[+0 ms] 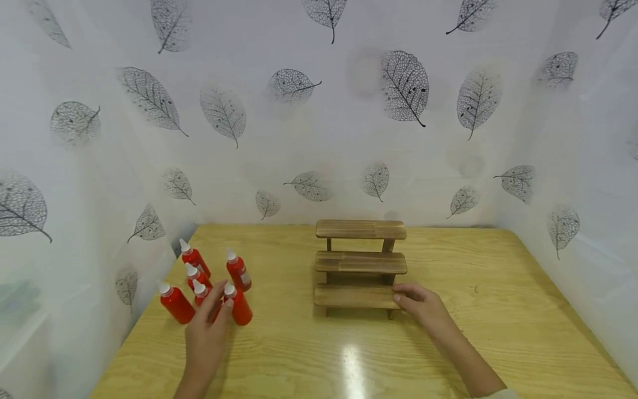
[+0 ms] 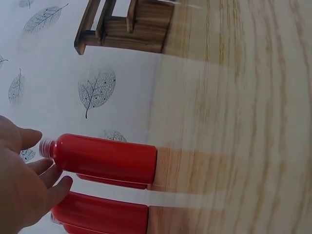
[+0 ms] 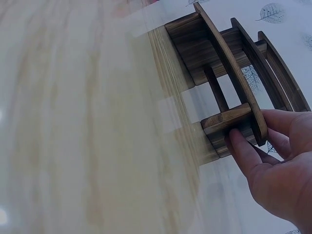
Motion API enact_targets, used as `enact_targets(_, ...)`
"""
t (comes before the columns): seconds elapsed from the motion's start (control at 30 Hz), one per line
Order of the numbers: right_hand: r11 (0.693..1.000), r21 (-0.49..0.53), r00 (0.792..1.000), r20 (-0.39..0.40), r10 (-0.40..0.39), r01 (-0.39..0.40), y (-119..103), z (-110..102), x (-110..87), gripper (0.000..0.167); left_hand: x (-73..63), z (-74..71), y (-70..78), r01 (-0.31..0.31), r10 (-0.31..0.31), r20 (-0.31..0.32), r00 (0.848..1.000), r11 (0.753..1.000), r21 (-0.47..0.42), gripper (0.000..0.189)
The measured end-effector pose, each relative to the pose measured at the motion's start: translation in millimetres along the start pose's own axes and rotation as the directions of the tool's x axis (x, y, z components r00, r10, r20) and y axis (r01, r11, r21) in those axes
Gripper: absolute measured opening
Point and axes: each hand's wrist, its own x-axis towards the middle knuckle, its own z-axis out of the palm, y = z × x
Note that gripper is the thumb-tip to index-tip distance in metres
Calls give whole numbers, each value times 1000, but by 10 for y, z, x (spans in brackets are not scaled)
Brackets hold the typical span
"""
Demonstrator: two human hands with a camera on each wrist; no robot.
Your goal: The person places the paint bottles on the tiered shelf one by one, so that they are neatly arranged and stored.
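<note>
A red squeeze bottle [image 1: 241, 308] with a white nozzle cap stands at the right front of a group of similar bottles. My left hand [image 1: 206, 327] is at this bottle's neck, its fingers loosely spread around the cap. In the left wrist view, the red bottle [image 2: 107, 158] stands beside my left fingertips [image 2: 63, 184]; the hand hides the nozzle. A brown wooden three-tier stand [image 1: 360, 296] stands at mid-table. My right hand [image 1: 426, 310] pinches the right end of its lowest tier. In the right wrist view, the fingers are on both sides of that board [image 3: 229, 58].
Other red bottles stand close together on the left, including one at the outer left [image 1: 177, 303], one at the back [image 1: 195, 261] and one behind on the right [image 1: 239, 272]. Leaf-patterned curtains [image 1: 319, 111] border the wooden table [image 1: 279, 354] at its back and sides.
</note>
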Motion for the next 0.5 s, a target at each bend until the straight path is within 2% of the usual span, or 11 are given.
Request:
enact_targets(0.1, 1000, 4, 1000, 0, 4, -4, 12, 1, -2, 46, 12, 0, 6, 33, -33, 2, 999, 999, -30, 50)
enact_targets(0.23, 1000, 9, 1000, -2, 21, -21, 17, 6, -8, 46, 57, 6, 0, 77, -75, 34, 997, 995, -57, 51)
enact_targets(0.4, 1000, 4, 1000, 0, 17, -17, 16, 8, -10, 46, 87, 6, -40, 121, -119, 76, 990, 992, -25, 52)
enact_targets(0.5, 1000, 2, 1000, 2, 15, -15, 15, 6, -10, 46, 96, 13, -56, 127, -124, 91, 988, 992, -29, 54)
